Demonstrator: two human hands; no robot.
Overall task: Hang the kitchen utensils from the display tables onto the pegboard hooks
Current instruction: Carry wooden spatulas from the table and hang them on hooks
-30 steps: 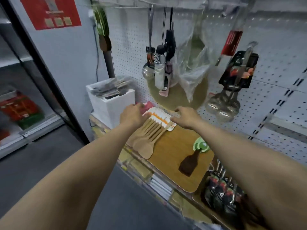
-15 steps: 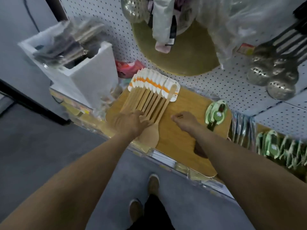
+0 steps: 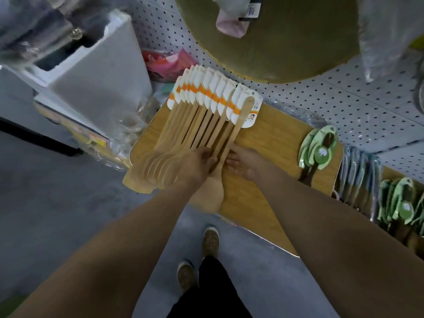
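Note:
Several wooden spatulas (image 3: 202, 125) with white and orange card labels (image 3: 206, 92) lie fanned out on a wooden board (image 3: 270, 157) on the display table. My left hand (image 3: 197, 166) rests on top of their lower handles, near the blades, fingers laid over them. My right hand (image 3: 245, 164) lies beside it, its straight fingers touching the rightmost spatula's handle. Behind the table rises the white pegboard (image 3: 344, 95); no bare hook shows in this view.
A white box (image 3: 96, 72) of wrapped utensils stands at the left. A round gold board (image 3: 286, 42) and a plastic bag (image 3: 385, 37) hang on the pegboard. Green-carded utensils (image 3: 321, 150) lie on the board's right end, with more (image 3: 403, 203) further right. A pink packet (image 3: 169, 63) sits behind the spatulas.
My view has tilted down and closer to the table. Both hands slid from the spatulas' labelled tops down to their lower handles and came together.

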